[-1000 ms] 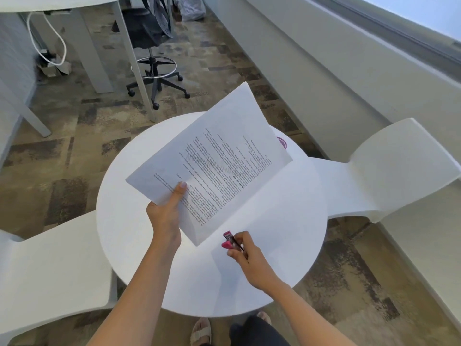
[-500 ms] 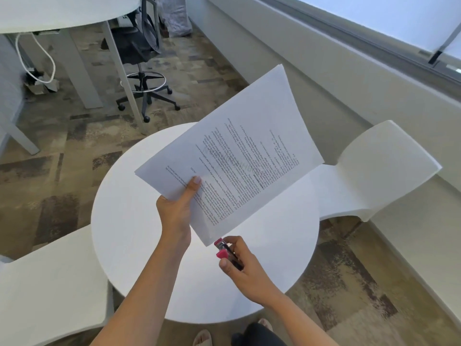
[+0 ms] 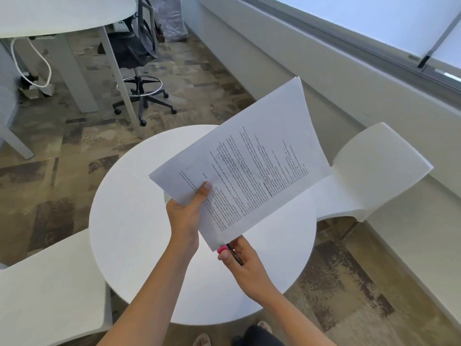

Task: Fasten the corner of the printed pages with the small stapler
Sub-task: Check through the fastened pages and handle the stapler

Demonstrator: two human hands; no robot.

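Pages: a sheaf of white printed paper sheets with black text [image 3: 249,166] is held up in the air over the table, tilted, its far end rising toward the window side.
Left hand: the person's left hand [image 3: 185,216] grasps the sheaf at its near long edge, thumb laid flat on the top sheet and the other fingers hidden beneath.
Right hand: the right hand [image 3: 243,262] is curled round the stapler, thumb on top of it.
Stapler: the small pink and black stapler [image 3: 222,249] meets the nearest corner of the sheaf; the paper covers its front end, so it cannot be told whether the corner lies inside its mouth.
Table: a round white table [image 3: 129,233] lies below both hands.
Seats: a white moulded chair [image 3: 374,171] stands at the table's right and another white seat [image 3: 50,295] at its left.
Background: a black office swivel chair [image 3: 134,53] sits beside a pale desk [image 3: 62,13] on patterned brown carpet [image 3: 74,151].
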